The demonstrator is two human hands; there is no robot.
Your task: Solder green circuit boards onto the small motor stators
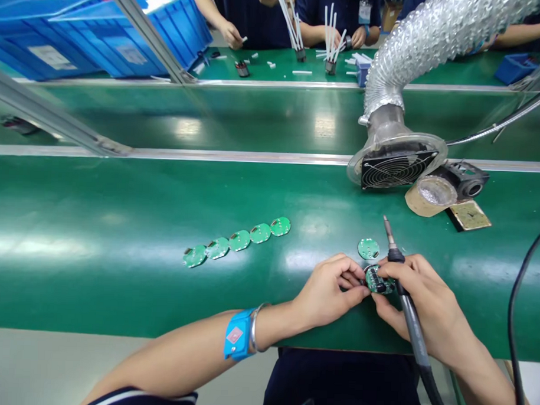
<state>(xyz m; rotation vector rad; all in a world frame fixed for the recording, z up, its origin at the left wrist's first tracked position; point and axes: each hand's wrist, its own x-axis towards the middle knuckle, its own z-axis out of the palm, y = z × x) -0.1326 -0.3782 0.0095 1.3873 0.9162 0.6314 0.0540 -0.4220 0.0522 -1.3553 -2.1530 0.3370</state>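
A small green circuit board with black components (377,281) is between my two hands, near the front edge of the green bench. My left hand (331,290) pinches its left side with thumb and fingertips; a blue wrist strap is on that arm. On the other side, my right hand (421,299) has its fingers around the board's right edge. The same hand carries a soldering iron (407,296), its tip pointing up and away. Just beyond the held board lies a round green circuit board (368,248), touched by neither hand.
Several round green boards (240,241) lie in a slanting row to the left. A fume extractor fan (397,168) on a silver duct hangs at the back right, beside a tan cup (431,195) and a solder sponge (468,215). Co-workers' hands and blue bins (134,35) are across the bench.
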